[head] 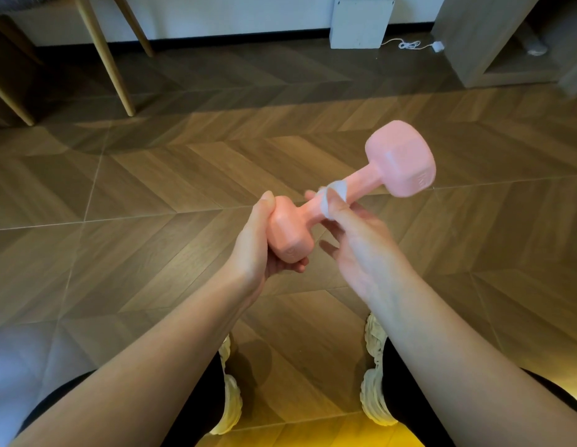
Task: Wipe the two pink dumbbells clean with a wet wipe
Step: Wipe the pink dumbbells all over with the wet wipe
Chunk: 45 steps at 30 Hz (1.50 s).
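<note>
Floor [152, 175]: wood boards in a chevron pattern, brown, filling most of the head view. Pale wooden chair legs [119, 75] stand at the far left. A white box [359, 22] sits against the far wall, with a white cable [409, 45] coiled on the floor just beside it. A light cabinet [493, 43] stands at the far right.

Pink dumbbell [361, 180]: one item, held in the air over the floor in front of the person. It tilts, with the near head low and to the left and the far head raised to the right. The far head is slightly blurred.

Left hand [255, 243]: clenched round the near head of the dumbbell, thumb up along its side, fingers curled beneath.

Right hand [361, 250]: thumb and forefinger pinch the wet wipe against the dumbbell's handle. The remaining fingers spread loosely below, apart from the handle.

Wet wipe [340, 188]: white, bunched into a narrow band, wrapped over the handle about midway between the two heads.

Person: bare forearms, black trousers, cream shoes [374, 382] planted on the floor below the hands.
</note>
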Motion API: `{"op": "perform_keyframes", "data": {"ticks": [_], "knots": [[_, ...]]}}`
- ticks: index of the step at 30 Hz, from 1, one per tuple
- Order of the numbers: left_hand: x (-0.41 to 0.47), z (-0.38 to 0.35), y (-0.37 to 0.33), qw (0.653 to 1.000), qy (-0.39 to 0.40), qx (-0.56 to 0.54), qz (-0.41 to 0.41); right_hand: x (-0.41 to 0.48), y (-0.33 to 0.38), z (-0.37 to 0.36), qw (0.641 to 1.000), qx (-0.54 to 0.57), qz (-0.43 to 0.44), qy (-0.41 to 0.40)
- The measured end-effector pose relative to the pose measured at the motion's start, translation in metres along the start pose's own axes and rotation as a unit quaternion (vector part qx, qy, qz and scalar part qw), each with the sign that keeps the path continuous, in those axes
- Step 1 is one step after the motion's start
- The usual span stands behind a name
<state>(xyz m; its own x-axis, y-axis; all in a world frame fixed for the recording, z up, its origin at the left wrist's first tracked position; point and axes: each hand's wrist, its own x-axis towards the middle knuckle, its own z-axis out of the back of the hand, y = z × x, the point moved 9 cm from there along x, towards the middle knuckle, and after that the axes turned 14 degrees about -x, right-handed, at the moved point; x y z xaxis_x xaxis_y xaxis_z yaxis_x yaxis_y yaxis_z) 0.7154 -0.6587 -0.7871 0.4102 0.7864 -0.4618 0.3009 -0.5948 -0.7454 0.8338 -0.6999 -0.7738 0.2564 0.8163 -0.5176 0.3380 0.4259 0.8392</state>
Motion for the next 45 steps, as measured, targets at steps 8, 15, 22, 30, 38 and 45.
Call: {"op": "perform_keyframes", "data": {"ticks": [8,15,22,30,38,45], "knots": [[0.007,-0.005,-0.006,0.993,0.022,0.097,-0.062,0.011,0.011,0.027,0.965,0.249,-0.007,-0.077],[-0.009,-0.017,-0.033,0.930,0.065,0.287,-0.219,0.015,0.012,0.029,0.964,0.259,-0.024,-0.061],[-0.008,-0.016,-0.027,0.926,0.074,0.298,-0.217,0.002,-0.026,-0.017,0.979,0.183,-0.087,0.007],[-0.012,-0.023,-0.032,0.913,0.065,0.313,-0.251,0.003,-0.008,-0.003,0.970,0.232,-0.061,-0.042],[-0.011,-0.019,-0.024,0.957,0.062,0.231,-0.163,0.010,0.010,0.027,0.956,0.275,-0.020,-0.103],[-0.010,-0.019,0.011,0.993,0.069,-0.050,0.078,0.003,0.031,0.005,0.988,0.107,0.110,-0.002]]}}
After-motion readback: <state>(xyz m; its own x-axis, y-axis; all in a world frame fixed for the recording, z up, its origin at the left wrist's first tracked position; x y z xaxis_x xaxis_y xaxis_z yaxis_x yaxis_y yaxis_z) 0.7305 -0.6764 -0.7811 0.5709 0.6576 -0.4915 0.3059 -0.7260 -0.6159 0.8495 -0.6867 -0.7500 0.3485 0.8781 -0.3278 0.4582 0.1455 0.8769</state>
